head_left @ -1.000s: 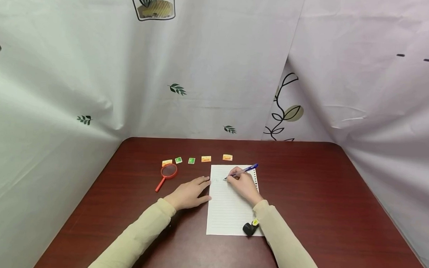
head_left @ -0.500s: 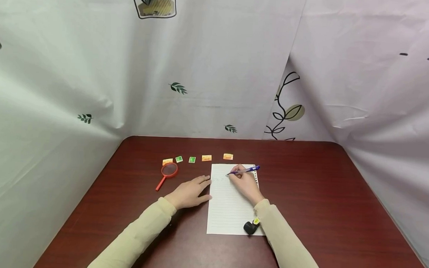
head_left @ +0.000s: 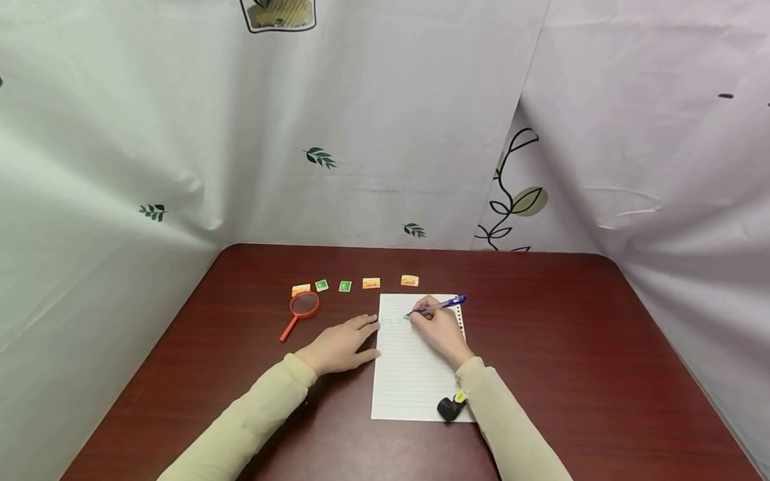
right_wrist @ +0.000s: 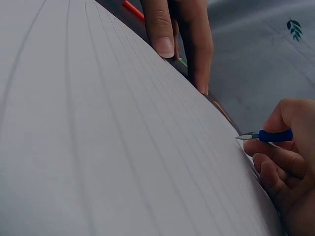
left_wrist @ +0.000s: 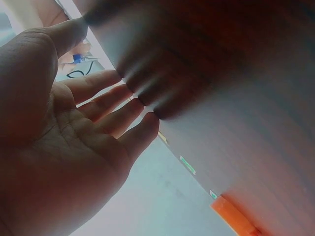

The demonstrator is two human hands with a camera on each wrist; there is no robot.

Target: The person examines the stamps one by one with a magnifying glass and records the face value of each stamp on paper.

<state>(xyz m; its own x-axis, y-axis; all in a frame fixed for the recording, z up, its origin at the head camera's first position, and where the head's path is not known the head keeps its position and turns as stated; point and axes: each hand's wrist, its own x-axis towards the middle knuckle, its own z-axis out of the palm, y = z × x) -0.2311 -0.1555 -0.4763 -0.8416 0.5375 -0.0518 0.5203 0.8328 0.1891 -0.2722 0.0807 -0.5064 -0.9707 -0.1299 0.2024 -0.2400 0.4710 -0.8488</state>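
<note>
A sheet of lined white paper lies on the table, with faint pen marks near its top left. My right hand pinches a blue pen over the upper part of the sheet. In the right wrist view the pen's tip is at the paper surface; whether it touches cannot be told. My left hand lies at the sheet's left edge, fingers extended and fingertips touching down there. In the left wrist view its palm shows, with nothing held.
A red magnifying glass lies left of the sheet, partly over an orange stamp-like paper. Small green and orange pieces form a row behind. A black object, apparently at the right wrist, covers the sheet's lower right.
My right hand and the pen have shifted slightly right and away along the upper lines, and more faint marks show on the sheet. My left hand stays in place.
</note>
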